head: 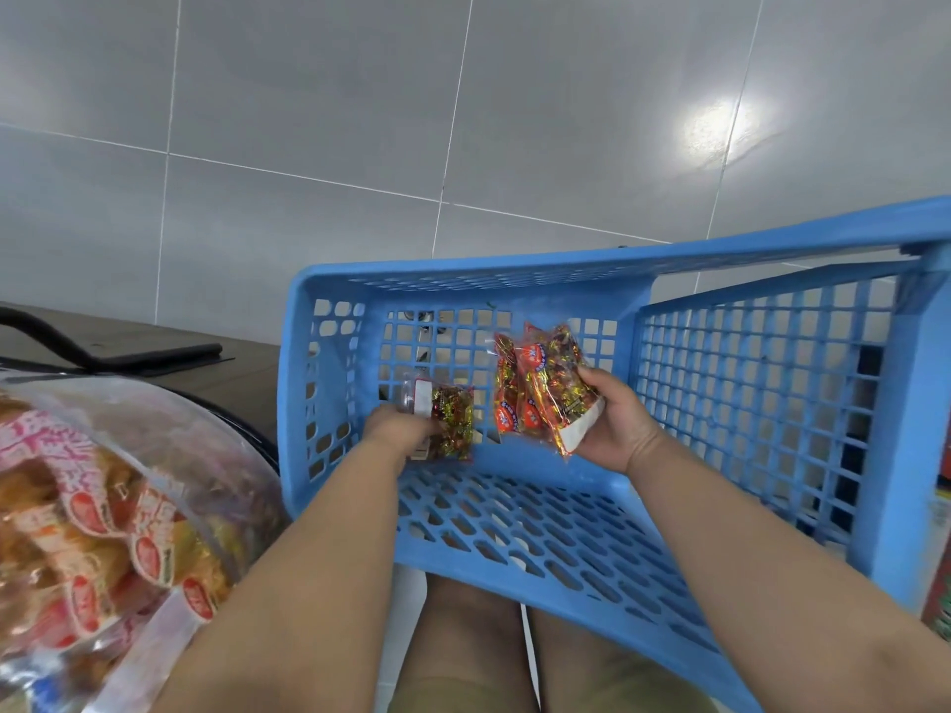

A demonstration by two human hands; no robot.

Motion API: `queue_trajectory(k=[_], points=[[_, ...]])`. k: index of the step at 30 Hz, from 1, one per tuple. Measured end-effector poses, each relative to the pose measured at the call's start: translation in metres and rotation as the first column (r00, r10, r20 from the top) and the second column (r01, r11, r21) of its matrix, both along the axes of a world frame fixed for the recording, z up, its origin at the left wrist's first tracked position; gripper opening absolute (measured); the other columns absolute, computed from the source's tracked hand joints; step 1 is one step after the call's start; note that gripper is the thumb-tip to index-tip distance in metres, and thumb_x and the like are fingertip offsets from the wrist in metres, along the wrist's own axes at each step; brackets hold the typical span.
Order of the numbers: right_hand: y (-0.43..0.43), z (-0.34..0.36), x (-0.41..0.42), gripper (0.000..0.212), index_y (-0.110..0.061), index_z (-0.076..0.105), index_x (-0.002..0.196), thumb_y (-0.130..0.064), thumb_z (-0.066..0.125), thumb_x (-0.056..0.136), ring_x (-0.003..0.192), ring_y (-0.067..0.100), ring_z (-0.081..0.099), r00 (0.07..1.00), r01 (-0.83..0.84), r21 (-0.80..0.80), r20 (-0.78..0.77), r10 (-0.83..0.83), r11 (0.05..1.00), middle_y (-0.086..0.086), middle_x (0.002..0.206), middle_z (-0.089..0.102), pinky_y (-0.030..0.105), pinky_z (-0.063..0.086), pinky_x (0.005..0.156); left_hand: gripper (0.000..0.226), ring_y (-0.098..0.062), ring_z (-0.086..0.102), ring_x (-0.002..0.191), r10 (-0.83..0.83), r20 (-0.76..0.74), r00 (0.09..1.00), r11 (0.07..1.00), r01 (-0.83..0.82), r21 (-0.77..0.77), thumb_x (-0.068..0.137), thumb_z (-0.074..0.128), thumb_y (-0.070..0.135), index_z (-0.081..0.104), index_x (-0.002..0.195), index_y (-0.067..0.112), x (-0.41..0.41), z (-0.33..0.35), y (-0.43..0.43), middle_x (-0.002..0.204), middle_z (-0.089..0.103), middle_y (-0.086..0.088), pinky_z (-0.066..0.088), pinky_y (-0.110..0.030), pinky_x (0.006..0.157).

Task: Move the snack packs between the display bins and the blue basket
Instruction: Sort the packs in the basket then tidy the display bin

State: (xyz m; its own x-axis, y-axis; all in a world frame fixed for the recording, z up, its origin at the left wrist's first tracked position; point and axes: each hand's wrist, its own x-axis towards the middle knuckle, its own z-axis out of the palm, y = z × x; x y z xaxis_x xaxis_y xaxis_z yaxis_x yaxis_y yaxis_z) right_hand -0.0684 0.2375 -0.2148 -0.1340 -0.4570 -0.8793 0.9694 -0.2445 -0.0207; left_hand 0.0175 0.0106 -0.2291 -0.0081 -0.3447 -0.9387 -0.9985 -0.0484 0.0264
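View down my two bare arms, which reach into a blue basket (463, 272) of plastic mesh, tilted toward me above my knees (463, 635). My left hand (406, 429) grips one small snack pack (453, 422) of gold-wrapped sweets, low in the basket near its far wall. My right hand (615, 424) holds a bunch of red and gold packs (540, 388), fingers curled round their lower end, raised inside the basket just right of the first pack. At my left side a large clear bag (103, 506) bulges with more such snacks. Grey tiles (309, 120) fill the background
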Motion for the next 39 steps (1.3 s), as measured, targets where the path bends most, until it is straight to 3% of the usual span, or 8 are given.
queue_trajectory(k=[3,8,19,23,29,31,34,39], points=[[0.007,0.003,0.001,0.071,-0.012,0.038,0.143,-0.028,0.06,0.077,0.129,0.036,0.044,1.0,0.015,0.044,-0.012,-0.014,0.999,0.015,0.139,0.048,0.058,0.024,0.111,0.022,-0.021,0.063,0.073,0.159,-0.039,0.987,0.975,-0.151,0.163,0.082,0.075,0.015,0.061,0.098,0.008,-0.005,0.017,0.0,0.088,0.067,-0.008,0.055,-0.023,0.053],[0.013,0.033,-0.002,0.071,-0.01,0.041,0.14,-0.03,0.061,0.075,0.106,0.031,0.057,0.997,0.039,0.122,-0.066,-0.031,0.992,0.013,0.117,0.061,0.054,0.031,0.108,0.016,-0.021,0.069,0.086,0.406,-0.231,0.884,0.895,-0.335,0.294,0.088,0.068,0.012,0.063,0.102,0.018,-0.008,0.058,-0.003,0.094,0.073,-0.005,0.056,-0.031,0.062],[-0.024,0.179,0.01,0.066,-0.012,0.046,0.134,-0.032,0.062,0.073,0.103,0.029,0.057,0.971,-0.074,0.091,-0.219,0.092,0.993,0.013,0.116,0.06,0.049,0.036,0.103,0.017,-0.022,0.07,0.082,0.464,-0.593,0.659,0.886,-0.329,0.328,0.093,0.058,0.008,0.061,0.109,0.015,0.03,0.234,-0.022,0.097,0.071,-0.009,0.058,-0.037,0.078],[-0.056,0.229,0.023,0.066,-0.009,0.051,0.132,-0.034,0.06,0.072,0.118,0.033,0.053,0.939,-0.223,-0.024,-0.274,0.208,0.975,0.014,0.126,0.059,0.051,0.03,0.11,0.018,-0.018,0.072,0.084,0.611,-0.639,0.468,0.789,-0.425,0.444,0.095,0.054,0.014,0.062,0.11,0.019,0.086,0.296,-0.019,0.097,0.075,-0.003,0.06,-0.033,0.072],[-0.116,0.297,0.067,0.053,-0.009,0.06,0.12,-0.034,0.063,0.072,0.113,0.034,0.052,0.799,-0.55,-0.227,-0.422,0.428,0.804,0.016,0.121,0.059,0.055,0.024,0.112,0.026,-0.043,0.059,0.107,0.794,-0.608,0.024,0.522,-0.539,0.661,0.078,0.065,0.019,0.074,0.095,0.036,0.179,0.352,0.002,0.103,0.071,0.006,0.055,-0.06,0.068],[-0.136,0.316,0.089,0.06,-0.009,0.067,0.112,-0.032,0.081,0.058,0.108,0.033,0.055,0.718,-0.662,-0.244,-0.479,0.505,0.708,0.015,0.115,0.064,0.054,0.027,0.111,0.047,-0.05,0.052,0.112,0.787,-0.604,-0.125,0.444,-0.565,0.696,0.077,0.065,0.013,0.065,0.116,0.038,0.209,0.367,0.008,0.123,0.058,0.01,0.053,-0.065,0.068],[-0.163,0.336,0.131,0.07,-0.009,0.07,0.11,-0.031,0.089,0.047,0.104,0.032,0.061,0.625,-0.768,-0.298,-0.539,0.564,0.566,0.014,0.112,0.067,0.05,0.042,0.099,0.055,-0.051,0.062,0.102,0.752,-0.605,-0.26,0.367,-0.598,0.713,0.074,0.07,0.006,0.055,0.126,0.016,0.257,0.385,0.016,0.142,0.045,-0.015,0.055,-0.06,0.069],[-0.197,0.355,0.215,0.061,-0.01,0.071,0.108,-0.032,0.087,0.053,0.097,0.028,0.066,0.489,-0.872,-0.357,-0.602,0.631,0.335,0.013,0.108,0.07,0.048,0.043,0.098,0.061,-0.031,0.067,0.099,0.6,-0.64,-0.479,0.34,-0.571,0.747,0.069,0.077,0.034,0.062,0.124,0.012,0.337,0.402,0.025,0.116,0.066,-0.015,0.056,-0.043,0.085]])
